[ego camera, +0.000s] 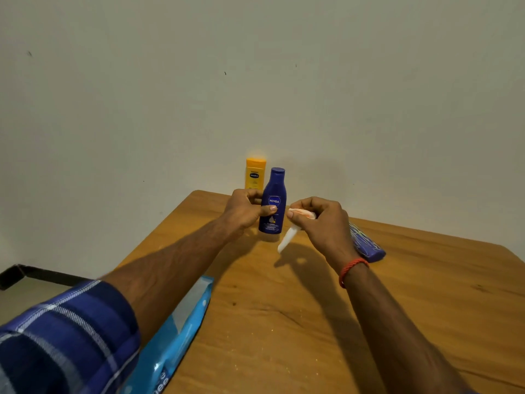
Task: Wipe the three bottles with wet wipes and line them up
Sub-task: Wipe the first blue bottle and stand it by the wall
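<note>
Gripping a dark blue plastic lotion bottle (272,206) upright with the left hand (244,209), thumb across the front label and fingers curled round the back. Hard to say if resting on the light brown wooden desk (284,308) or lifted a touch off it. Positioned near the far edge of the desk, roughly in the middle.

Pinching a crumpled white wet wipe (288,234) in the right hand (321,220), fingers curled in tight around the top of it, loose tail dangling down just beside the bottle's lower right side. Too close to call whether touching or not.

Right behind, by the plain pale wall (170,81): a yellow plastic bottle (255,173) with a dark oval logo, standing upright, bottom part hidden by the left hand. Off to the right, just behind the right wrist: what looks like a blue-purple bottle (366,243) lying flat on its side on the desk, apart from the other two.

Also there: a bright blue soft pack of wipes (181,331) at the near left edge of the desk under the left forearm, a red thread band (352,270) on the right wrist, and a blue checked sleeve (62,336) pushed up on the left arm.
</note>
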Tool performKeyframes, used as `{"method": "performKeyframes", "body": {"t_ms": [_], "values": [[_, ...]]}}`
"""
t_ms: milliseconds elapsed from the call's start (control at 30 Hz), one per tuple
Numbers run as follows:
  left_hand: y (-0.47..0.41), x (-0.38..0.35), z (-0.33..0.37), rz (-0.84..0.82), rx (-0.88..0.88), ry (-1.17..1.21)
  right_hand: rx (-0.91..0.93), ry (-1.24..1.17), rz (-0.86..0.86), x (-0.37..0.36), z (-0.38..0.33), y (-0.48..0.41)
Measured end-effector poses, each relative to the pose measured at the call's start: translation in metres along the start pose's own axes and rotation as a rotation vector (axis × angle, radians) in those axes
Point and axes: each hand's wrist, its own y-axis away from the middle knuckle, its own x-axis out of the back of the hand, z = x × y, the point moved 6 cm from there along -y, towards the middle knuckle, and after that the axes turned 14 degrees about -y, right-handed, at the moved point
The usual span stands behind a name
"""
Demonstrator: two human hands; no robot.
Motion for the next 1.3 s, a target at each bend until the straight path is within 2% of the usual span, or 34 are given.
{"method": "performKeyframes", "body": {"t_ms": [233, 467, 600, 1000, 1300], "values": [[-0.040, -0.010, -0.019, 0.019, 0.073, 0.073, 0.036, 0.076, 0.036, -0.007, 0.016, -0.025], [-0.067, -0.022, -0.030, 0.069, 0.039, 0.040, 0.037, 0.130, -0.007, -0.012, 0.036, -0.043], [-0.079, -0.020, -0.030, 0.165, -0.019, -0.109, 0.007, 0.115, -0.007, -0.011, 0.050, -0.042], [-0.099, -0.026, -0.023, 0.156, -0.095, -0.293, 0.030, 0.124, 0.006, -0.006, 0.067, -0.032], [-0.107, -0.028, -0.029, 0.196, -0.029, -0.308, 0.053, 0.088, -0.036, -0.009, 0.071, -0.030]]}}
